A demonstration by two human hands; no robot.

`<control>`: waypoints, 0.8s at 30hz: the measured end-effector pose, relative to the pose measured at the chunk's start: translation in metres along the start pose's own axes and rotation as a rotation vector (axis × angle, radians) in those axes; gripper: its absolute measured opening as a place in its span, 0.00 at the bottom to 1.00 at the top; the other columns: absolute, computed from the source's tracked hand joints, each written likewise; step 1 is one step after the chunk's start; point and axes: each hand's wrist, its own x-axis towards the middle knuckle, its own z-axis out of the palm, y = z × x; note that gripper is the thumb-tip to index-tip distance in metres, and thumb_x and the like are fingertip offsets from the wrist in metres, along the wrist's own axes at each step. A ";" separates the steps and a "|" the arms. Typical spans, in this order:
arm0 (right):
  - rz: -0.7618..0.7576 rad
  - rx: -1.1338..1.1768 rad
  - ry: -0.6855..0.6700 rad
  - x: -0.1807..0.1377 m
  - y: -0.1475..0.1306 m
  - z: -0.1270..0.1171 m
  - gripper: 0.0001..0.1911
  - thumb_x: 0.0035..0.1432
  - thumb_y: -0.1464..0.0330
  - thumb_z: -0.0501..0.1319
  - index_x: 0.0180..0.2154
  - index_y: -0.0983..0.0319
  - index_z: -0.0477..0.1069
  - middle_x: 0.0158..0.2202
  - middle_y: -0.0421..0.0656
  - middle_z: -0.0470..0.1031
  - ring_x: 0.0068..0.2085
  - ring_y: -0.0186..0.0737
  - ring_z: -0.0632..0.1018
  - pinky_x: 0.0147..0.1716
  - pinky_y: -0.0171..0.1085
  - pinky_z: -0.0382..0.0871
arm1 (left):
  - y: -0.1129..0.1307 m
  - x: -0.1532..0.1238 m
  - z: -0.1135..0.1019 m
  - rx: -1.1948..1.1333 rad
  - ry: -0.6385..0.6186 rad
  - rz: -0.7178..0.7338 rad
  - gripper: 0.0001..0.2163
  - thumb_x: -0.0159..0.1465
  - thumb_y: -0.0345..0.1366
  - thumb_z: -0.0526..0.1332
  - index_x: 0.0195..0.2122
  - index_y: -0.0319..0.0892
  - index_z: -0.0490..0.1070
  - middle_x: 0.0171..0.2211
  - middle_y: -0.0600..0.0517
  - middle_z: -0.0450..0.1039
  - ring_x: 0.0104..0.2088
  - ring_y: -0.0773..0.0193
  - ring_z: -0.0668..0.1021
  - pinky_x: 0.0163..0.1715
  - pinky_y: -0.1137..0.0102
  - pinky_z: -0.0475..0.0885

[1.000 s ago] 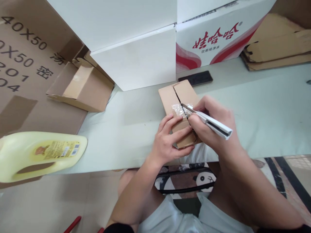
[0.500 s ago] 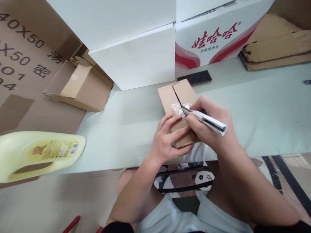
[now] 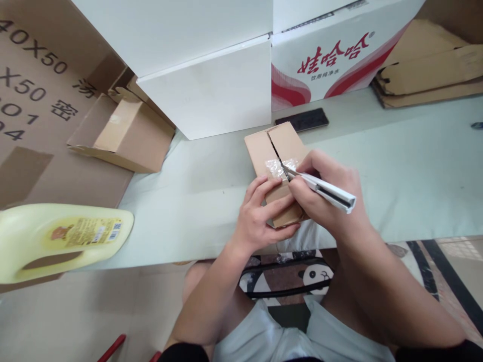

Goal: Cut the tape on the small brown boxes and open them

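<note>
A small brown cardboard box (image 3: 260,146) lies on the pale green cloth, with a dark seam down its top and clear tape (image 3: 274,169) across that seam. Around its near end my left hand (image 3: 264,211) is wrapped, fingers on the top and thumb along the near side. My right hand (image 3: 328,186) grips a white utility knife (image 3: 328,191), whose blade tip rests at the seam beside the tape. The box's right side is partly hidden behind my right hand.
A black phone (image 3: 304,119) lies just behind the box. White cartons (image 3: 222,90) and a red-and-white carton (image 3: 339,65) stand at the back. To the left are an open cardboard box (image 3: 139,133) and a yellow jug (image 3: 86,234); flattened cardboard (image 3: 433,70) sits back right.
The rear end of the knife has swung slightly right and down in my right hand. My left hand and the box stay in place.
</note>
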 end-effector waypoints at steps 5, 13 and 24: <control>0.008 -0.002 -0.008 -0.001 -0.001 -0.001 0.08 0.47 0.68 0.59 0.25 0.56 0.58 0.19 0.35 0.65 0.21 0.35 0.63 0.22 0.37 0.57 | 0.000 0.000 -0.001 -0.006 -0.002 0.001 0.20 0.62 0.50 0.69 0.53 0.48 0.79 0.61 0.44 0.70 0.64 0.46 0.71 0.68 0.47 0.65; -0.048 -0.041 0.023 -0.003 0.000 0.000 0.08 0.47 0.68 0.58 0.24 0.56 0.57 0.18 0.35 0.62 0.20 0.33 0.62 0.22 0.37 0.55 | -0.001 0.000 -0.001 -0.041 0.006 0.002 0.20 0.62 0.49 0.70 0.52 0.46 0.80 0.61 0.42 0.70 0.64 0.45 0.70 0.68 0.48 0.65; -0.131 0.048 0.095 -0.008 0.004 -0.002 0.07 0.44 0.71 0.56 0.21 0.57 0.57 0.16 0.34 0.58 0.18 0.31 0.59 0.19 0.35 0.53 | -0.003 0.001 0.000 -0.020 0.030 0.026 0.21 0.62 0.50 0.69 0.54 0.48 0.78 0.60 0.44 0.71 0.64 0.46 0.71 0.67 0.49 0.65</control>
